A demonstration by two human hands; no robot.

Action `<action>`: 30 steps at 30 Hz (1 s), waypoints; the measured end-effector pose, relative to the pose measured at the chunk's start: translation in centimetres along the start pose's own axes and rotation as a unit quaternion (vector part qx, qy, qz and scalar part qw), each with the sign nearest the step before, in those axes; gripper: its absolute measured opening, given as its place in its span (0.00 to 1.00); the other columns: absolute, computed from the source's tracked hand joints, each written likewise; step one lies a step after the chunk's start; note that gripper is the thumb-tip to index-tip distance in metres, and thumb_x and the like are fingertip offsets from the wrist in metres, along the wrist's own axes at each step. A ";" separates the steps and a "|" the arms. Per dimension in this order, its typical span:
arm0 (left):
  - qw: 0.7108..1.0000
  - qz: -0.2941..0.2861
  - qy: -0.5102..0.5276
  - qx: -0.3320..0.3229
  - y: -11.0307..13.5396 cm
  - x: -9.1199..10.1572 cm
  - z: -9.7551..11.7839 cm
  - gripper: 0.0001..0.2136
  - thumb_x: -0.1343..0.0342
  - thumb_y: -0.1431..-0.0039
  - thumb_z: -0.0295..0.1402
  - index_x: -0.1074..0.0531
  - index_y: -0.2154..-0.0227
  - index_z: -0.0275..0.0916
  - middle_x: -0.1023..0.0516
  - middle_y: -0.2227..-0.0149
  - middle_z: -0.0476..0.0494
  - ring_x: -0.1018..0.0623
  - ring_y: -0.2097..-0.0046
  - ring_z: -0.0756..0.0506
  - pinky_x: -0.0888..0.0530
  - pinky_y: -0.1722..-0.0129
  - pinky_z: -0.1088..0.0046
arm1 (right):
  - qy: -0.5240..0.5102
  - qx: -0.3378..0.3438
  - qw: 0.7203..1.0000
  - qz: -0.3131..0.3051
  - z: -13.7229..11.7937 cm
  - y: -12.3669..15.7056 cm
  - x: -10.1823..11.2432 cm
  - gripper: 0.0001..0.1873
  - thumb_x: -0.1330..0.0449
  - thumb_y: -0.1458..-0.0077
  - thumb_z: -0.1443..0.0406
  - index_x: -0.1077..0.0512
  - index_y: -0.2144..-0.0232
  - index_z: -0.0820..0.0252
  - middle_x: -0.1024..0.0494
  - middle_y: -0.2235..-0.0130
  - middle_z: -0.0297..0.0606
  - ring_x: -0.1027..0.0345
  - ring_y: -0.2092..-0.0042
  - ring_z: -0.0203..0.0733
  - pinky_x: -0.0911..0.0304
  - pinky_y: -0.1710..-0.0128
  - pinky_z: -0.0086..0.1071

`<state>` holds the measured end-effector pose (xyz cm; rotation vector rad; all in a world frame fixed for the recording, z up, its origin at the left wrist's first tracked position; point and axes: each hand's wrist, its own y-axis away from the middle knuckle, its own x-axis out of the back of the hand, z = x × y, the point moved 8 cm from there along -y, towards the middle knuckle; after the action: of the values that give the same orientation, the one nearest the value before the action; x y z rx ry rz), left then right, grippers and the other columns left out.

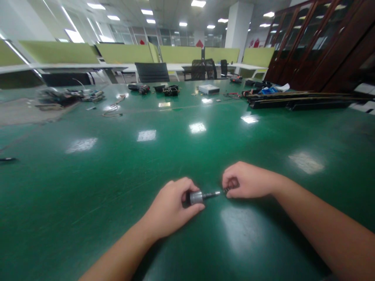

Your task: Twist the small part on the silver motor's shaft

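Low in the middle of the view, my left hand grips a small silver cylinder that looks like a small motor, its rear end dark. From its front a thin shaft, dark at the base and bright at the tip, points right towards my other hand. My right hand is closed in a pinch on a small dark ridged piece, perhaps a spring. A short gap separates this piece from the shaft tip. Fingers hide part of both things.
The glossy green table reflects ceiling lights. Along its far side lie a heap of electronic parts, dark devices, a flat silver box and long dark strips. A dark pen-like object is at the left edge.
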<state>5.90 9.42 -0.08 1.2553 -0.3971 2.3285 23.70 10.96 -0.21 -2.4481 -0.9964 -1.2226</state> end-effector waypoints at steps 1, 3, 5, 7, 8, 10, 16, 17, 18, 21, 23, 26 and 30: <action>1.000 0.000 0.000 0.000 0.0 0.0 0.0 0.10 0.34 0.47 0.40 0.24 0.64 0.43 0.24 0.70 0.50 0.27 0.67 0.45 0.36 0.66 0.69 | 0.001 0.007 1.000 0.002 -0.2 0.0 -0.1 0.05 0.33 0.50 0.66 0.21 0.68 0.60 0.23 0.70 0.34 0.31 0.70 0.35 0.39 0.70 0.27; 1.000 -0.001 0.000 -0.001 0.0 -0.1 0.0 0.10 0.34 0.47 0.40 0.24 0.64 0.43 0.24 0.69 0.50 0.27 0.67 0.45 0.36 0.65 0.69 | 0.003 0.020 1.000 0.008 -0.4 -0.1 -0.2 0.05 0.33 0.50 0.66 0.21 0.68 0.60 0.22 0.70 0.34 0.30 0.69 0.35 0.38 0.69 0.28; 1.000 -0.003 -0.001 -0.002 -0.1 -0.1 0.0 0.10 0.34 0.47 0.40 0.25 0.64 0.43 0.24 0.69 0.50 0.27 0.67 0.45 0.36 0.65 0.69 | 0.003 0.027 1.000 0.013 -0.6 -0.2 -0.3 0.06 0.33 0.49 0.65 0.20 0.67 0.60 0.22 0.69 0.34 0.30 0.68 0.35 0.38 0.68 0.28; 1.000 -0.004 -0.002 -0.001 -0.1 -0.2 0.0 0.11 0.34 0.47 0.40 0.25 0.64 0.43 0.24 0.69 0.50 0.27 0.67 0.45 0.36 0.65 0.69 | 0.006 0.029 0.999 0.017 -0.6 -0.3 -0.4 0.06 0.33 0.49 0.65 0.20 0.67 0.60 0.22 0.69 0.34 0.30 0.68 0.35 0.38 0.68 0.28; 1.000 -0.005 -0.001 -0.001 -0.1 -0.2 -0.1 0.11 0.34 0.47 0.40 0.25 0.64 0.43 0.24 0.69 0.50 0.27 0.67 0.45 0.36 0.65 0.69 | 0.008 0.029 0.999 0.019 -0.6 -0.3 -0.4 0.06 0.33 0.49 0.65 0.20 0.67 0.60 0.22 0.69 0.34 0.30 0.68 0.35 0.38 0.67 0.28; 1.000 -0.004 -0.001 -0.004 -0.1 -0.3 -0.1 0.10 0.35 0.46 0.40 0.25 0.63 0.43 0.24 0.69 0.50 0.27 0.67 0.45 0.36 0.65 0.69 | 0.009 0.032 0.999 0.022 -0.6 -0.3 -0.4 0.05 0.33 0.48 0.65 0.20 0.67 0.60 0.22 0.69 0.34 0.30 0.68 0.35 0.38 0.67 0.28; 1.000 -0.002 0.000 -0.004 0.0 -0.3 -0.2 0.10 0.35 0.46 0.41 0.25 0.64 0.43 0.24 0.69 0.50 0.27 0.67 0.45 0.36 0.66 0.69 | -0.004 0.043 0.999 0.020 -0.8 -0.3 -0.6 0.06 0.33 0.48 0.65 0.20 0.66 0.60 0.21 0.68 0.35 0.30 0.67 0.36 0.37 0.66 0.29; 1.000 -0.001 -0.001 -0.004 0.0 -0.3 -0.3 0.10 0.35 0.46 0.41 0.25 0.64 0.43 0.24 0.69 0.50 0.27 0.67 0.45 0.36 0.66 0.70 | -0.005 0.047 0.999 0.026 -1.0 -0.4 -0.7 0.06 0.33 0.48 0.65 0.20 0.66 0.60 0.21 0.68 0.35 0.30 0.67 0.36 0.38 0.66 0.29; 1.000 0.000 -0.001 -0.003 0.0 -0.3 -0.3 0.10 0.35 0.46 0.41 0.25 0.64 0.43 0.24 0.69 0.50 0.27 0.67 0.45 0.36 0.66 0.70 | -0.004 0.052 0.998 0.036 -1.2 -0.6 -0.9 0.06 0.33 0.47 0.64 0.20 0.66 0.60 0.22 0.68 0.35 0.30 0.67 0.36 0.38 0.66 0.29; 1.000 0.004 -0.003 -0.003 0.1 -0.3 -0.4 0.10 0.35 0.46 0.40 0.24 0.64 0.43 0.24 0.69 0.50 0.27 0.67 0.45 0.36 0.66 0.69 | 0.003 0.073 0.995 0.075 -2.2 -1.3 -1.5 0.07 0.33 0.46 0.63 0.20 0.65 0.60 0.22 0.67 0.36 0.30 0.65 0.37 0.39 0.65 0.29; 1.000 0.007 -0.004 -0.005 0.1 -0.2 -0.5 0.10 0.35 0.46 0.40 0.24 0.64 0.43 0.24 0.69 0.50 0.27 0.67 0.45 0.36 0.65 0.69 | 0.002 0.088 0.992 0.089 -3.0 -1.7 -2.1 0.08 0.33 0.46 0.64 0.20 0.63 0.60 0.22 0.67 0.36 0.30 0.65 0.37 0.39 0.64 0.30; 1.000 0.011 -0.003 -0.007 0.1 -0.2 -0.6 0.10 0.35 0.46 0.39 0.24 0.63 0.43 0.23 0.68 0.50 0.27 0.67 0.45 0.36 0.65 0.69 | -0.007 0.080 0.993 0.092 -3.4 -2.1 -2.6 0.10 0.33 0.49 0.68 0.20 0.61 0.60 0.22 0.67 0.35 0.30 0.66 0.36 0.39 0.65 0.29; 1.000 0.006 0.001 -0.012 0.1 -0.4 -0.7 0.13 0.33 0.48 0.42 0.24 0.62 0.43 0.24 0.68 0.50 0.27 0.67 0.45 0.36 0.65 0.69 | -0.027 0.064 0.993 0.096 -2.9 -2.0 -2.6 0.10 0.35 0.48 0.70 0.20 0.61 0.60 0.21 0.66 0.35 0.30 0.66 0.36 0.37 0.64 0.28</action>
<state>5.57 9.55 -0.76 1.2424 -0.4307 2.3286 19.52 9.82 -0.57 -2.4232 -0.8041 -1.0054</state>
